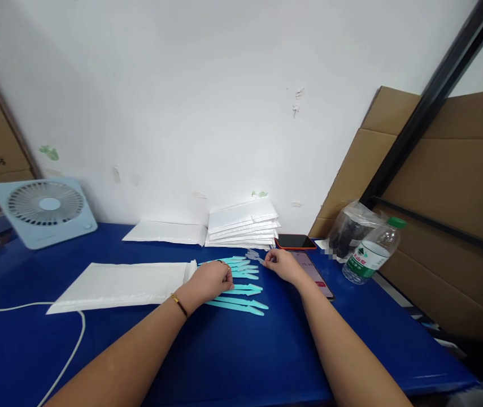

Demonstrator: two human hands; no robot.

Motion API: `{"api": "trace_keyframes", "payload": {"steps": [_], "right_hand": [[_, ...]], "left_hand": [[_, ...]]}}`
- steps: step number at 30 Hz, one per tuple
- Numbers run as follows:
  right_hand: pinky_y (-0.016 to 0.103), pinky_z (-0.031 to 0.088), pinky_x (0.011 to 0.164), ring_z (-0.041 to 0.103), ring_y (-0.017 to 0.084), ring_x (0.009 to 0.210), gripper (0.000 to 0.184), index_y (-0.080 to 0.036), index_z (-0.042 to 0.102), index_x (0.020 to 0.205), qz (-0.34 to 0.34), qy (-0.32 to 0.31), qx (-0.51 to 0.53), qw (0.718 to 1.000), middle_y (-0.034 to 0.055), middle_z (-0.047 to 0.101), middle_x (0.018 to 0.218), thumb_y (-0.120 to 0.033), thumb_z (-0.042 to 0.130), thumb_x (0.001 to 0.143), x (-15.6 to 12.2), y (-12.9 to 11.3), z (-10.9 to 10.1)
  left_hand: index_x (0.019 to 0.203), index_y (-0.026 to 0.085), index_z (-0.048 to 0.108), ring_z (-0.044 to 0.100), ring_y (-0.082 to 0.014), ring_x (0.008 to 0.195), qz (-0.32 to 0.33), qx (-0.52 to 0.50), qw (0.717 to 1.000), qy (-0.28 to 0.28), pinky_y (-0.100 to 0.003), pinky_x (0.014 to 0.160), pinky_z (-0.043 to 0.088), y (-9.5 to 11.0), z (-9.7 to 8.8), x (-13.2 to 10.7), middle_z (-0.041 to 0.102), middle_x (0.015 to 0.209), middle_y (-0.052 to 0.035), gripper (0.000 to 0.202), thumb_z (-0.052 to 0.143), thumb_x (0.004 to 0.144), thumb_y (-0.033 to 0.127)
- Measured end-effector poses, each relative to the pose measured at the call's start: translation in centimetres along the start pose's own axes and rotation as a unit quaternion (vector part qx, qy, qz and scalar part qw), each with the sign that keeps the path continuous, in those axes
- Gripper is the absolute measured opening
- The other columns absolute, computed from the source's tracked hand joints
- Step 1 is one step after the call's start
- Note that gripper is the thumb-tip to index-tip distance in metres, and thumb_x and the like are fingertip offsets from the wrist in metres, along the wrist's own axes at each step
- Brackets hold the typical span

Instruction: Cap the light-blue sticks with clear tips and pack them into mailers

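Slim teal plastic sticks (241,307) with angled ends lie in a loose row on the blue table. Over them rests my left hand (210,281), its fingers curled in a pinch beside one stick; whether anything is between the fingertips is hidden. My right hand (282,264) pinches a small clear plastic piece (261,260) at the edge of a little group of similar clear pieces (252,254). A white padded mailer (126,284) lies flat to the left, its end by my left wrist.
Behind are a stack of white mailers (243,223) and a single mailer (167,232). Two phones, one dark (296,242) and one lit (309,268), lie near my right hand. A water bottle (370,254) tilts at right. A blue fan (46,210) and white cable (81,333) are left.
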State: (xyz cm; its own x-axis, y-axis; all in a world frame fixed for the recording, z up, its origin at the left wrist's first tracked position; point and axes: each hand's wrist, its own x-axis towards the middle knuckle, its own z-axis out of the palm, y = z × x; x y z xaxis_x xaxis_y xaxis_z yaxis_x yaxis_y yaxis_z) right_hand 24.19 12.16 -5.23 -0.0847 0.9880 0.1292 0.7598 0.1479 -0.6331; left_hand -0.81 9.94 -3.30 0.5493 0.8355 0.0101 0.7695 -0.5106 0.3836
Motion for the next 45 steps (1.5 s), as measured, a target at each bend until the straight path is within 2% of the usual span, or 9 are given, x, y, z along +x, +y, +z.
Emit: {"api": "trace_keyframes", "payload": {"steps": [4,8,15,23,27,31,37,41,45], "right_hand": [[0.021,0.04,0.053,0.053,0.011,0.055,0.023,-0.013,0.062,0.074,-0.008,-0.092,0.155,0.984,0.0014,0.06,0.06,-0.034,0.065,0.065,-0.9,-1.1,-2.3],[0.021,0.041,0.053,0.053,0.01,0.054,0.026,-0.011,0.065,0.071,-0.012,-0.152,0.203,0.967,0.0027,0.062,0.062,-0.035,0.07,0.06,-1.6,-2.0,-3.8],[0.023,0.044,0.054,0.054,0.011,0.054,0.022,-0.013,0.067,0.07,-0.009,-0.172,0.231,0.958,0.0025,0.064,0.062,-0.032,0.071,0.058,-1.6,-2.0,-3.0],[0.022,0.041,0.054,0.052,0.011,0.055,0.023,-0.014,0.067,0.075,-0.067,-0.164,0.179,0.968,0.0016,0.062,0.062,-0.035,0.065,0.066,-1.7,-3.1,-1.0],[0.023,0.039,0.058,0.053,0.013,0.06,0.023,-0.017,0.068,0.077,-0.072,-0.019,0.052,0.996,0.002,0.063,0.067,-0.037,0.059,0.072,-0.7,-2.1,0.4],[0.024,0.039,0.064,0.055,0.014,0.069,0.017,-0.019,0.067,0.075,-0.05,0.098,-0.064,0.992,0.0039,0.064,0.078,-0.031,0.056,0.074,0.9,-1.0,2.1],[0.023,0.038,0.059,0.055,0.014,0.067,0.013,-0.019,0.065,0.07,0.007,0.06,-0.072,0.996,0.0029,0.064,0.073,-0.031,0.064,0.066,1.9,-0.4,2.9],[0.021,0.036,0.051,0.053,0.012,0.057,0.015,-0.016,0.065,0.066,0.023,-0.005,-0.034,0.999,0.0013,0.062,0.063,-0.031,0.065,0.062,1.6,0.5,1.7],[0.021,0.036,0.051,0.054,0.013,0.058,0.014,-0.017,0.065,0.069,0.01,-0.005,-0.046,0.999,0.0024,0.062,0.066,-0.029,0.064,0.064,1.0,0.7,0.9]], "left_hand": [[0.071,0.022,0.063,0.057,-0.0137,0.07,-0.006,-0.004,0.998,0.056,-0.022,0.06,0.037,-0.8,-0.3,0.3,0.063,0.08,0.0,0.013,0.056,0.073,0.032],[0.072,0.021,0.062,0.056,-0.0142,0.073,-0.015,-0.014,0.996,0.092,-0.023,0.062,0.038,-1.6,-0.7,0.6,0.062,0.082,-0.0008,0.016,0.054,0.074,0.034],[0.073,0.021,0.062,0.057,-0.0158,0.073,-0.021,-0.037,0.994,0.096,-0.024,0.062,0.039,-1.7,-0.7,0.8,0.063,0.083,-0.0019,0.017,0.054,0.073,0.037],[0.073,0.022,0.063,0.057,-0.0162,0.076,0.006,-0.005,0.995,0.104,-0.024,0.065,0.039,-1.2,-0.7,0.7,0.063,0.082,-0.0014,0.016,0.054,0.074,0.035],[0.081,0.023,0.063,0.057,-0.0171,0.08,-0.02,0.027,0.99,0.139,-0.026,0.067,0.038,-1.2,-0.8,0.6,0.063,0.087,-0.0011,0.015,0.057,0.073,0.034],[0.074,0.025,0.066,0.057,-0.0167,0.077,0.005,0.01,0.997,0.07,-0.024,0.063,0.037,-0.8,-0.8,0.2,0.063,0.084,0.0004,0.016,0.063,0.066,0.039],[0.067,0.024,0.066,0.057,-0.0151,0.066,0.006,0.011,1.0,-0.009,-0.024,0.056,0.034,-0.1,-0.5,0.0,0.065,0.073,0.0008,0.009,0.063,0.064,0.032],[0.068,0.022,0.062,0.056,-0.0151,0.067,0.007,0.004,1.0,0.02,-0.024,0.058,0.035,-0.2,-0.5,0.0,0.064,0.076,-0.001,0.008,0.056,0.07,0.025],[0.084,0.021,0.054,0.054,-0.0138,0.066,-0.005,-0.106,0.993,0.055,-0.024,0.059,0.038,-0.6,-0.9,-0.1,0.062,0.079,-0.0014,0.018,0.041,0.081,0.032]]}}
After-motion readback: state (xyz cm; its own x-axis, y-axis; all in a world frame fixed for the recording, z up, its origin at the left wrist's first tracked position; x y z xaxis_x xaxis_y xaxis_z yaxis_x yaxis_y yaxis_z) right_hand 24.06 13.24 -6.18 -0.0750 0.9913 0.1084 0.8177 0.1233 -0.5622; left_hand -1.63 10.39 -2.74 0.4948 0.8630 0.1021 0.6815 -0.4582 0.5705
